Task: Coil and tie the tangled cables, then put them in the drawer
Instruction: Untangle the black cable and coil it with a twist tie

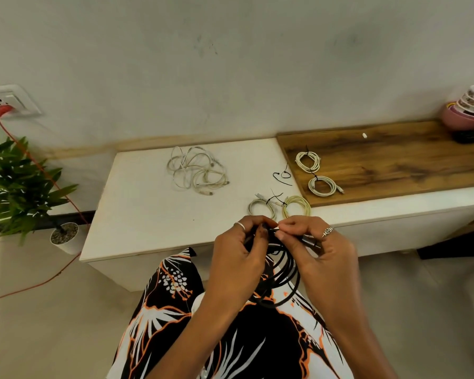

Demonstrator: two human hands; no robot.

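A black cable (283, 272) hangs in loose loops over my lap, held up by both hands just in front of the white cabinet top (137, 203). My left hand (241, 250) grips the loops at their top. My right hand (312, 242) pinches the cable's end beside the left fingers, and a plug sticks out past its palm. A tangled heap of white cables (196, 170) lies further back on the cabinet. Several coiled, tied cables sit to the right: two near the front edge (279, 207) and two on the wooden board (315, 173).
A loose black tie (282, 176) lies on the white top near the wooden board (394, 157). Stacked bowls (468, 110) stand at the far right by the wall. A potted plant (19, 181) and a red cord (52, 184) from a wall socket are at the left.
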